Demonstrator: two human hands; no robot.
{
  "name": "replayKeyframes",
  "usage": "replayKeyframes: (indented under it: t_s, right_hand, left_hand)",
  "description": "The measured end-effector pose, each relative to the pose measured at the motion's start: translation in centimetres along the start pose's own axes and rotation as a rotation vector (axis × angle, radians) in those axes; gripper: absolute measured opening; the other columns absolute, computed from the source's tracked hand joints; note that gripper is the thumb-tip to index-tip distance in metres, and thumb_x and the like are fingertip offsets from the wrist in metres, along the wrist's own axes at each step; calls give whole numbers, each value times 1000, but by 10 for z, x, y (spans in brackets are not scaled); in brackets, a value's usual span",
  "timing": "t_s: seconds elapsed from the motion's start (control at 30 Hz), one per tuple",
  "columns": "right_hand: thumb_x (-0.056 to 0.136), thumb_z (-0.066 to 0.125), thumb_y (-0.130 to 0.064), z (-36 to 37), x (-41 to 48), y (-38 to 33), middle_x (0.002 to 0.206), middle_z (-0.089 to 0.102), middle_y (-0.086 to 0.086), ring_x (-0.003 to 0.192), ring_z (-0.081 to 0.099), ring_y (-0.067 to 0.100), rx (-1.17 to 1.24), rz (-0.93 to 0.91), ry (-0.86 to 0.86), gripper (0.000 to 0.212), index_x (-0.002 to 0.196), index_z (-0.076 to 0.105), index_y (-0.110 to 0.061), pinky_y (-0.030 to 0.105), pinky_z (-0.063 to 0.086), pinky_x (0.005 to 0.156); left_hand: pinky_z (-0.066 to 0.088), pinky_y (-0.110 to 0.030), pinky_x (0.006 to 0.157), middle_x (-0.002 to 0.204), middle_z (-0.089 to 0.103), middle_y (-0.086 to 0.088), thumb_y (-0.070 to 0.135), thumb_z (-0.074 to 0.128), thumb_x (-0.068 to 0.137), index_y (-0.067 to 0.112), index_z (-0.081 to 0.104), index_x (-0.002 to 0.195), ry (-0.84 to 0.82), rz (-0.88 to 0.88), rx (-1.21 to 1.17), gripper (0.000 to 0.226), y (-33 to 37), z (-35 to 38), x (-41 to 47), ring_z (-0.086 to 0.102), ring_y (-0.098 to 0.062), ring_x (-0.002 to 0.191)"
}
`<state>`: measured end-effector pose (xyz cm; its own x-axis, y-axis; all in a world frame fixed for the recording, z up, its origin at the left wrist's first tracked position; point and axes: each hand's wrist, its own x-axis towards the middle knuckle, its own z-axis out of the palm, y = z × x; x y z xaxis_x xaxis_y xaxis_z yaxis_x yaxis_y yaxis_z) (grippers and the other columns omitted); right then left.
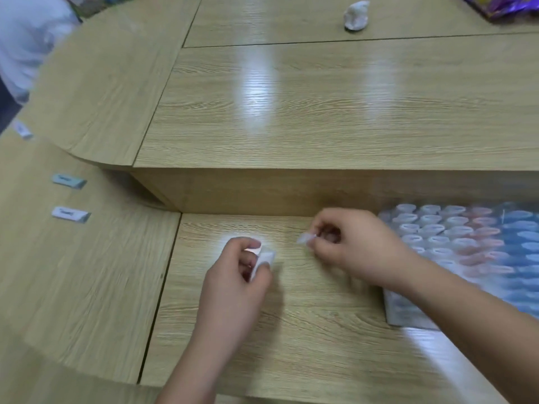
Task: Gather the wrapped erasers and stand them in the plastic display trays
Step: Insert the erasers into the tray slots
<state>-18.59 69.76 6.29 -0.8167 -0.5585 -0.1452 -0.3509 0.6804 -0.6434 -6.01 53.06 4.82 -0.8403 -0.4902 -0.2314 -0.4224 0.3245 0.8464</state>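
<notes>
Both narrow | left grip [233, 275] pinches white eraser [267, 255] | right grip [350, 246] pinches second eraser [306, 238]

Wooden table [320, 112] holds two wrapped erasers [69, 181] [71, 214], display tray [402, 314], white lump [356, 15].

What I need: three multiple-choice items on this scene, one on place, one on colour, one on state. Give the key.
1. The display tray lies: A on the raised top; B on the lower desk, at right; C at far left.
2. The crumpled lump is: A white; B red; C black.
3. The left hand: A lies flat; B holds a wrapped eraser; C is an empty fist.
Key: B, it lies at right on that desk; A, pale all over; B, fingers curl round it.
</notes>
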Motion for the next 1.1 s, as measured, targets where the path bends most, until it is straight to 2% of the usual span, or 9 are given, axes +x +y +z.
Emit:
replayKeyframes:
  t_s: [0.1,0.2,0.4,0.5,0.57,0.7,0.83,0.93,1.1]
  right_hand:
    - [85,71,-22,-40,-24,0,68,60,-9,59,52,3,433,35,87,8,85,65,-27,18,45,59]
    - [83,70,-19,-88,-59,17,75,62,-5,65,56,10,496,15,251,15,93,69,-30,17,47,61]
    - [81,73,-17,-140,-121,76,72,69,10,66,69,31,423,115,553,13,89,65,-22,52,57,67]
    - [76,72,-36,-138,-136,93,72,72,3,65,69,36,393,124,532,14,85,63,-31,53,56,57]
    - [75,71,-34,-132,-139,101,79,72,1,64,69,26,438,81,514,13,82,62,-29,42,54,53]
    - [81,73,-30,-117,-132,112,92,69,-18,78,68,5,327,28,460,10,85,63,-30,20,55,65]
    - [82,65,-43,-108,-122,126,89,66,-20,72,62,3,113,9,417,11,88,62,-35,34,53,64]
    - [83,62,-45,-105,-118,135,85,65,-18,79,54,-2,35,-53,383,13,87,63,-32,29,48,65]
    - [85,67,-38,-102,-115,140,82,64,-14,84,55,9,-88,-137,378,10,87,65,-28,36,50,62]
  left_hand:
    - [51,-23,62,78,64,13,12,69,87,40,72,96,-28,83,-154,29,31,5,-9,58,-7,68]
    - [48,-14,57,76,71,4,16,74,84,36,74,84,-13,182,-277,20,71,21,-21,62,-4,64]
    - [49,-11,61,79,73,9,14,75,82,34,70,86,-106,352,-342,21,126,80,-49,68,-6,70]
    - [49,-10,68,88,72,10,19,78,84,34,70,87,-134,434,-282,17,133,110,-57,70,-11,82]
    - [48,-10,74,90,72,14,27,79,82,35,73,87,-134,441,-244,11,133,126,-62,69,-9,90]
    - [47,-19,80,92,70,22,27,76,84,34,75,89,-65,504,-46,9,120,150,-61,63,-8,101]
    - [46,-21,83,92,68,24,25,77,84,33,75,91,-28,516,7,11,102,166,-55,61,-10,100]
    - [47,-23,82,93,67,26,21,78,84,33,76,92,-2,530,79,14,98,176,-55,58,-5,99]
    - [50,-38,78,90,68,25,27,73,84,29,77,95,75,626,168,12,92,185,-51,55,-6,93]
